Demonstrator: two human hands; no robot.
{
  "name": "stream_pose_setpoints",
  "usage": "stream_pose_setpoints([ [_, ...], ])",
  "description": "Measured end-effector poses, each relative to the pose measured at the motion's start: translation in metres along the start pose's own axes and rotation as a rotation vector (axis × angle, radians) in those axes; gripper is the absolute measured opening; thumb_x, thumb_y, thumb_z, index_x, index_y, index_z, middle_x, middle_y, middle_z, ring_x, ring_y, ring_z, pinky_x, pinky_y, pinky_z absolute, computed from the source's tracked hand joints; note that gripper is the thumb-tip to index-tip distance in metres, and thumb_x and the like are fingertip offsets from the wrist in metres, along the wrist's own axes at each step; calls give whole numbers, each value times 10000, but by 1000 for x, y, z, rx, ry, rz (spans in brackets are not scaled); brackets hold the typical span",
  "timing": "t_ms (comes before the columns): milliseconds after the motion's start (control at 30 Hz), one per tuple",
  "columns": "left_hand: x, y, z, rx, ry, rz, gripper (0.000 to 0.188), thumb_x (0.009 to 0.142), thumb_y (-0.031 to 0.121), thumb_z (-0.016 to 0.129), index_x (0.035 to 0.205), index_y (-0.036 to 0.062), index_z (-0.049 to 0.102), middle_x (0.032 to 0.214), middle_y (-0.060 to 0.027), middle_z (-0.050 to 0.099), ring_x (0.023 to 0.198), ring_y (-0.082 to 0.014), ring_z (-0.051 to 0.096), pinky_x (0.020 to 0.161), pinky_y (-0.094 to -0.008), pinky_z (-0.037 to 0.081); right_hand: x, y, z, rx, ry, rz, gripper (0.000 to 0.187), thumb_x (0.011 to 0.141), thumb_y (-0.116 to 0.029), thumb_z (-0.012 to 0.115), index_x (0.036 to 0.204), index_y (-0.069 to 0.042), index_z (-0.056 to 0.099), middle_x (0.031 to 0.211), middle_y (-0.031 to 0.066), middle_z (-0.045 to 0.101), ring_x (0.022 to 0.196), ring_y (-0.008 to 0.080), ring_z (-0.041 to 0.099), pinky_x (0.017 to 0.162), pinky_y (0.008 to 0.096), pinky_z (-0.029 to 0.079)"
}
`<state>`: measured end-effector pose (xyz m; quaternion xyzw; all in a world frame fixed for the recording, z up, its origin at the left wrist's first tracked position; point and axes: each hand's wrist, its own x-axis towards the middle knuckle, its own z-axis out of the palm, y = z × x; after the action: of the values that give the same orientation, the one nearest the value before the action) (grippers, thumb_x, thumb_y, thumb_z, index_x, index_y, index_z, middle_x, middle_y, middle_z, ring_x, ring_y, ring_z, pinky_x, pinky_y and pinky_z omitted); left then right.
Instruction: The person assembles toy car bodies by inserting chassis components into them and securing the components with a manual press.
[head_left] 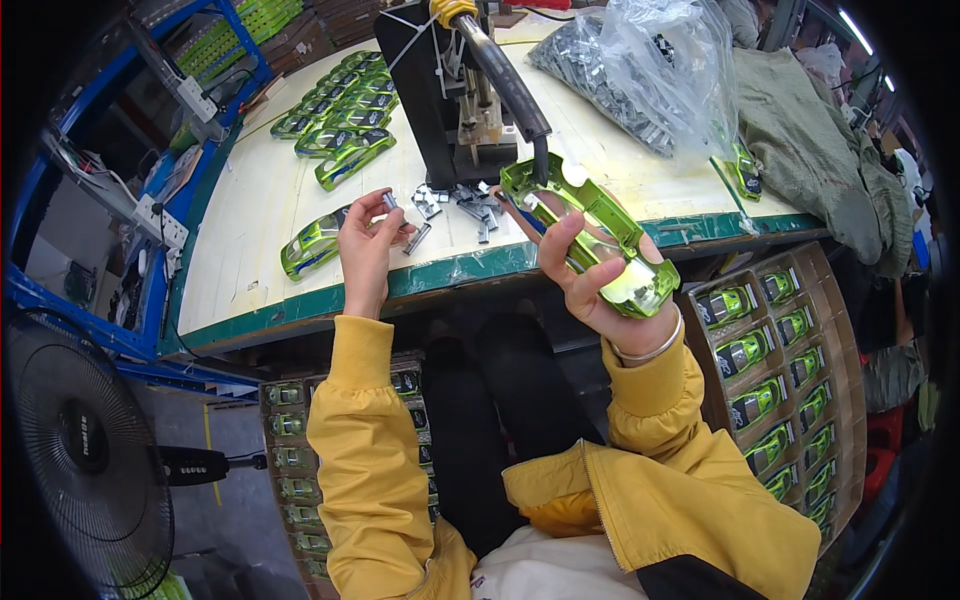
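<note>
My right hand [582,275] grips a green toy car body shell [612,212], its hollow underside turned up and tilted. The lower end of a black tube [541,160] from the bench machine [425,105] is at the shell's far end; I cannot tell whether they touch. In my left hand [366,250], a small shiny silver-grey piece [390,201] is pinched between thumb and fingers. Beyond that hand, similar loose pieces [482,208] lie scattered at the machine's foot. A finished-looking green car body [312,243] rests on the table left of my left hand.
Rows of green car bodies [345,115] stand at the table's far left. A clear plastic bag [640,75] of small grey pieces sits at the back right. Cardboard trays of car bodies [712,352] flank my legs. A black fan [88,440] stands at lower left.
</note>
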<state>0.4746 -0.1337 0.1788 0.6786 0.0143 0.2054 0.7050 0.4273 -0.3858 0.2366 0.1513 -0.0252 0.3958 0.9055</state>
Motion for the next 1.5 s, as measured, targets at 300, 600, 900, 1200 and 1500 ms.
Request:
stream_pose_setpoints([
  [300,-1,-1,-1,38,-36,27,306,778,23,558,1076,-18,503,842,-58,529,632,-121,577,534,-200,454,-1,0,1,-32,3,-7,618,783,-105,485,1316,-35,179,1315,140,211,950,164,453,571,278,508],
  [600,-1,-1,-1,51,-18,31,282,771,21,564,1043,-36,522,827,-53,549,618,-103,559,503,-189,416,0,0,1,-44,1,-23,542,837,-165,424,1305,-9,198,1319,144,199,949,162,451,569,285,509],
  [900,-1,0,-3,103,-17,-4,233,767,52,581,986,-19,547,818,-38,571,630,-80,557,468,-159,354,2,-4,-6,-11,-6,-2,519,872,-217,361,1318,-30,172,1349,140,168,937,165,453,572,291,506],
  [1200,-4,1,4,119,-23,-5,227,769,56,576,983,-15,551,846,-42,583,626,-78,554,466,-162,354,-3,-5,-4,-65,-23,-22,502,873,-225,358,1314,-46,198,1314,135,220,950,164,441,591,293,501],
  [1500,-41,15,-24,-382,139,142,136,798,58,542,924,14,514,885,-79,554,631,-112,532,466,-188,385,1,17,-35,-109,95,160,396,903,-339,305,1153,-65,444,1114,116,488,985,262,420,644,376,449],
])
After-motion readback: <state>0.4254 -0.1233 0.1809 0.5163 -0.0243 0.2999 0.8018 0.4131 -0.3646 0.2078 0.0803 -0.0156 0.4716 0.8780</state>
